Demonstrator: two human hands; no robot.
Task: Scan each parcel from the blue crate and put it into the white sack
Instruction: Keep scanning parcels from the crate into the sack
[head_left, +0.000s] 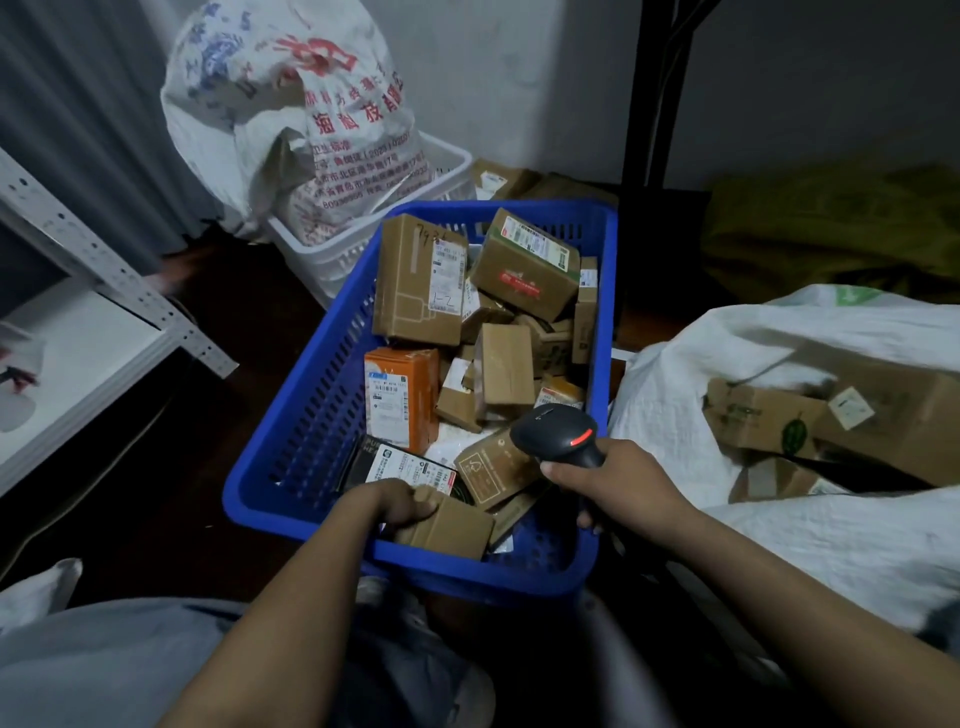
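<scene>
The step in hand looks like picking out the next parcel for scanning, and much of the job lies ahead, judging by how full the blue crate (291, 415) is. To do it well, start with the biggest thing: the white sack (670, 389) lies open just to the right of the crate with cardboard boxes showing in its mouth, and it should stay gaping so a scanned parcel can go straight across. I take this one to be the target, not the printed sack (291, 104) standing in the white basket (311, 254) behind the crate. The crate sits before the person's knees, heaped with brown cartons at all angles, so the lift ought to go straight up lest the neighbours slide. The left hand (395, 506) has its fingers curled over a small brown parcel (452, 530) at the near end of the crate and grips it. No label shows on the faces in view, so the parcel likely needs turning until the barcode meets the scanner. The right hand (608, 480) is wrapped round the handle of a black scanner (558, 428), whose head, with a red-lit strip, hangs over the cartons just beyond; it should be aimed square at the label and held steady. The small parcel is a plain, squat corrugated carton, probably light enough for one hand, with stiff edges that give a sure hold. Touching it on the far side lies a flat dark packet (410, 465) with a white label.
</scene>
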